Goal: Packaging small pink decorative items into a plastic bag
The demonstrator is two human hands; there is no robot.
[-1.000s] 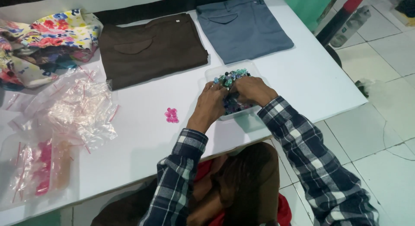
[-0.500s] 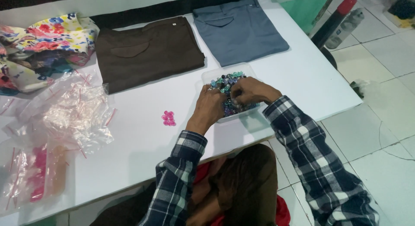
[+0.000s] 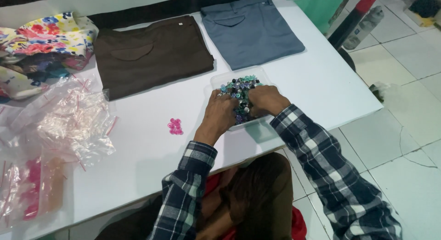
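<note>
- Left hand point(image 3: 219, 112): palm down, fingers buried in mixed buttons point(image 3: 240, 88); grasp unclear.
- Right hand point(image 3: 266, 99): same pile, fingers curled; grasp unclear.
- Clear tray point(image 3: 257, 73): on white table point(image 3: 317, 84), near front edge, holding buttons.
- Pink buttons point(image 3: 175, 126): small cluster, left of tray.

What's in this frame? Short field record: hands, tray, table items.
left hand: in the tray, on the buttons
right hand: in the tray, on the buttons
tray: clear, near table's front edge
buttons: mixed blue, green, dark, heaped in tray
pink buttons: small pile on table, left of tray
brown trousers: folded, behind
grey trousers: folded, beside brown
bags: clear, far left
floral cloth: back left
</note>
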